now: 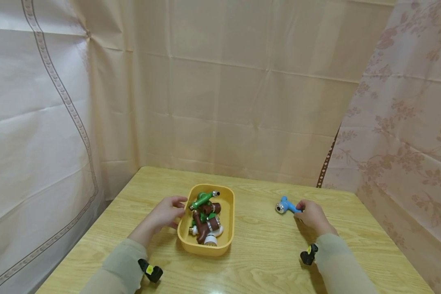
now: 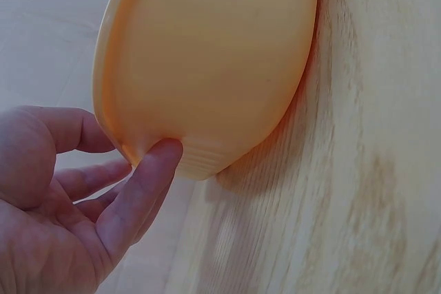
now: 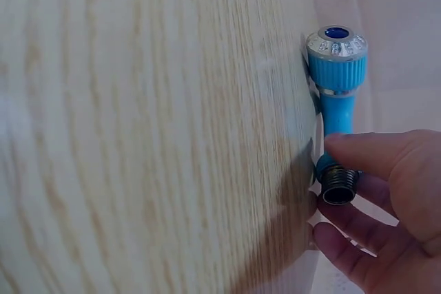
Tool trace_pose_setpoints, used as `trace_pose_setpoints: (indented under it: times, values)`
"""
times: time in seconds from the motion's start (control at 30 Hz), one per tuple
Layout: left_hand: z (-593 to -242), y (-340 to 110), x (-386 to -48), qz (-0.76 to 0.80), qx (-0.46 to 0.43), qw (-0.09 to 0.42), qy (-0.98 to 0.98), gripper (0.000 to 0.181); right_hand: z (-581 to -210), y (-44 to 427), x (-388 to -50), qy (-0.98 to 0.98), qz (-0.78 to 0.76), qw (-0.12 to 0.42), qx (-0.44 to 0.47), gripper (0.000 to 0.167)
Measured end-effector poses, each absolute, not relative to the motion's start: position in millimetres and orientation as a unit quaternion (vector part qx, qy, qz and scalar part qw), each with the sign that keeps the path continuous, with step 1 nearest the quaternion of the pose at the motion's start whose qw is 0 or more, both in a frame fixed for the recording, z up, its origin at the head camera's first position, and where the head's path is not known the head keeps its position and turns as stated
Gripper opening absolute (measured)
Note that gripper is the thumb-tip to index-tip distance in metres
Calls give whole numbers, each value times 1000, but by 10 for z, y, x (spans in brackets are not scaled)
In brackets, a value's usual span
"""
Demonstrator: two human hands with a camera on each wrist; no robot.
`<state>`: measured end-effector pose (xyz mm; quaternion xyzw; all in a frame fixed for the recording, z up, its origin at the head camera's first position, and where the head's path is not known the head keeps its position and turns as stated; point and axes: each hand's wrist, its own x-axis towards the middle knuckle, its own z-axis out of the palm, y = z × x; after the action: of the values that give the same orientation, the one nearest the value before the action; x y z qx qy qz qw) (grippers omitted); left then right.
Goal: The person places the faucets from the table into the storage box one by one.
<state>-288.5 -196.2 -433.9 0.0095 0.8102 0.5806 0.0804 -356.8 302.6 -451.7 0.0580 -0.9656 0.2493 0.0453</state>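
A blue tap with a silvery ring lies on the right part of the table. My right hand pinches its near end between thumb and fingers; in the right wrist view, a threaded inlet shows just below the thumb. Left of centre stands a yellow tub holding a jumble of taps, among them a green tap, a brown tap and a white tap. My left hand touches the tub's left side, its fingers loosely bent and the thumb against the outer wall.
The wooden table carries the tub and the blue tap. Pale curtains hang close behind its far edge, with a flowered curtain on the right. A small black camera is strapped at my right wrist.
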Motion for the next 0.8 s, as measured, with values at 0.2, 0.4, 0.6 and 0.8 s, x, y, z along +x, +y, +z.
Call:
trace_pose_setpoints:
  times: [0.2,0.4,0.6,0.8]
  values:
    - [-4343,-1965,-2892,582,6,81,809,51,-4539,3029,-3605,-966,249,26,59,33]
    - [-4345,-1963,-2900,584,8,78,808,52,-4540,3042,-3621,-971,234,11,46,38]
    - [-4351,-1966,-2911,584,8,77,808,52,-4506,3025,-3603,-972,229,16,45,36]
    - [-4366,-1963,-2907,586,7,76,807,52,-4545,3034,-3594,-972,228,33,49,31]
